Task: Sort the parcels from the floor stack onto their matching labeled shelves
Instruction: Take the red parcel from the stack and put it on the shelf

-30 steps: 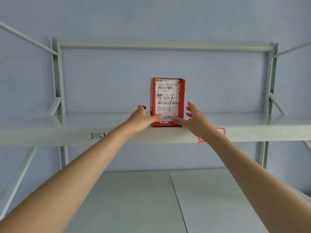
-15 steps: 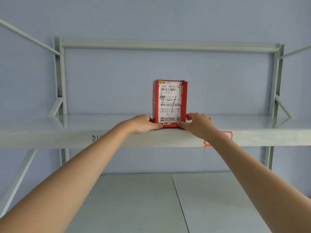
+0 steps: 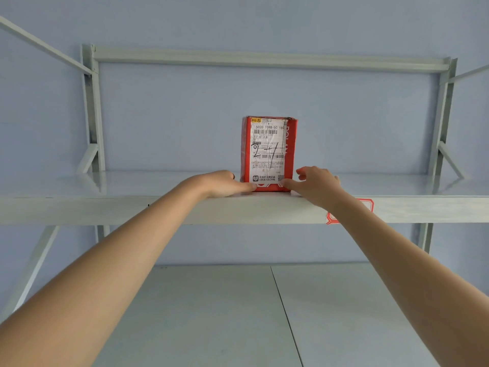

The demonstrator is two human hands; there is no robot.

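A red parcel point(image 3: 268, 154) is standing upright on the upper shelf point(image 3: 132, 186) of a pale metal rack, close to the front edge and near the middle of its width. A white shipping label point(image 3: 267, 149) is covering most of its front face, with barcodes, small print and a large handwritten "2-1" across it.

I am seeing my left hand point(image 3: 225, 184) lying palm down on the shelf just left of the parcel, its fingers held together and stretched flat, the tips touching the parcel's lower left corner. My right hand point(image 3: 316, 184) is sitting just right of the parcel, fingers loosely spread and slightly curled; one fingertip is touching the lower right corner, while the others are lifting clear of the box. Neither hand is gripping the parcel; both are only pressing at its base.

Both bare forearms are reaching up and forward from the bottom corners of the view. On the shelf's front lip, a red-bordered sticker point(image 3: 350, 211) is showing partly behind my right wrist; I cannot read it. Below, a lower shelf point(image 3: 211, 313) is spreading wide, with a seam running down its surface. A plain blue wall point(image 3: 238, 22) is filling the background behind the rack's grey uprights and top rail.
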